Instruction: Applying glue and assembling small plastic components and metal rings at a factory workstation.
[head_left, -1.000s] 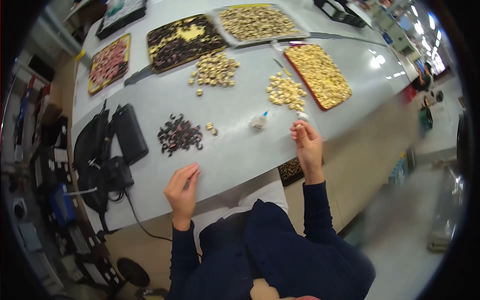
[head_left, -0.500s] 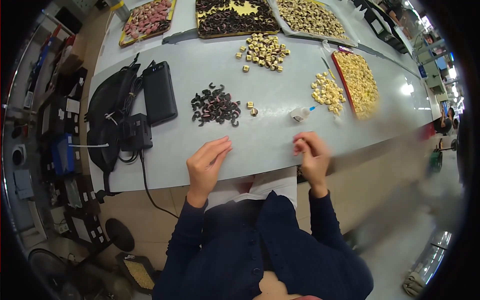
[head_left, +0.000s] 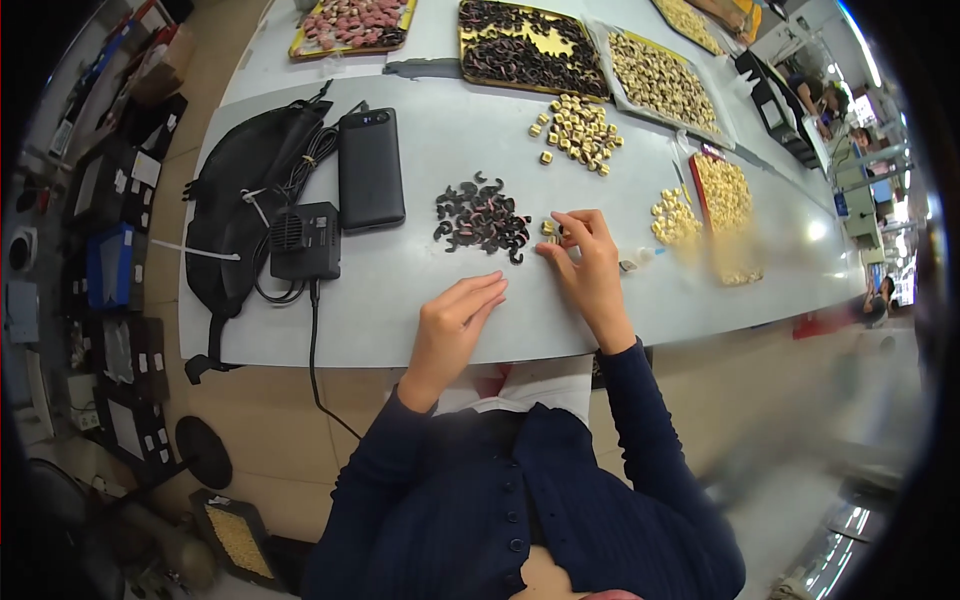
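Observation:
My left hand (head_left: 455,325) hovers over the near table edge, fingers pressed together against the thumb; whatever they may hold is hidden. My right hand (head_left: 585,265) reaches in with thumb and forefinger apart on either side of small gold-coloured blocks (head_left: 548,228) with dark parts, partly covered by its fingers. Left of those blocks lies a loose pile of black, curved pieces (head_left: 480,215), some showing pink. A small bottle with a blue tip (head_left: 630,265) is partly hidden behind my right wrist.
Farther back are a heap of gold blocks (head_left: 580,135) and trays of black pieces (head_left: 480,75), gold blocks (head_left: 625,105) and pink pieces (head_left: 300,45). At right, pale pieces (head_left: 675,215) lie beside a red-rimmed tray (head_left: 700,190). A power bank (head_left: 370,170), adapter (head_left: 322,240) and black pouch (head_left: 225,190) occupy the left.
My right hand has moved left and away from me, from beside the bottle to the small gold blocks. My left hand keeps its closed pose. The whole view has shifted.

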